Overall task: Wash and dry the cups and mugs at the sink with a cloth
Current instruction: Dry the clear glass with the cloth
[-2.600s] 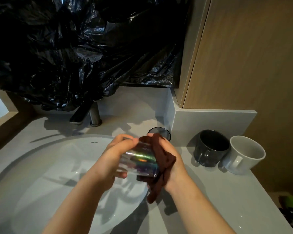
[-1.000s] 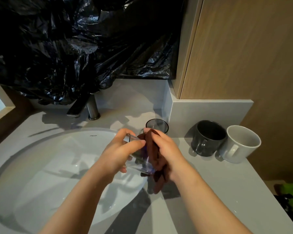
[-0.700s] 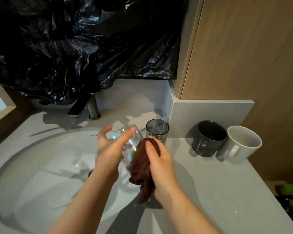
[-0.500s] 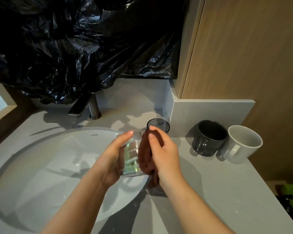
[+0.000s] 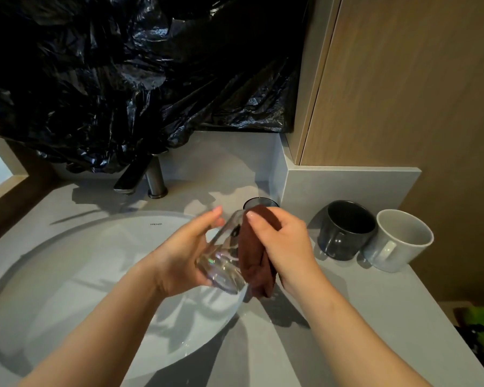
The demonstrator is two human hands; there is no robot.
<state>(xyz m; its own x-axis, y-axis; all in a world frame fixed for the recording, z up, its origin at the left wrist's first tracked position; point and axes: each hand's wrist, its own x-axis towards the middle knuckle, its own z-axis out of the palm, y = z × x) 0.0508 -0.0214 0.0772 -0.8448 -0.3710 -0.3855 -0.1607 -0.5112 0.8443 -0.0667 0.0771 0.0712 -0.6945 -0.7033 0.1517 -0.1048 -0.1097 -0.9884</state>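
Left grip [image 5: 185, 258] curls round the clear, faintly iridescent glass tumbler [image 5: 221, 266], held above the right rim of the white oval sink [image 5: 67, 275]. Right grip [image 5: 285, 241] pinches the dark brown cloth [image 5: 253, 263] against the tumbler's right side. Half a second ago the tumbler was less tilted; now its mouth tips toward the far side. It is being turned against the cloth, so drying is probably midway.

Counted: one tumbler in hand, one cloth, and one smoked dark glass [image 5: 253, 203] just behind the right grip. One dark grey mug [image 5: 344, 233] and one white mug [image 5: 400, 241] sit side by side on the grey tabletop [image 5: 361, 317], right.
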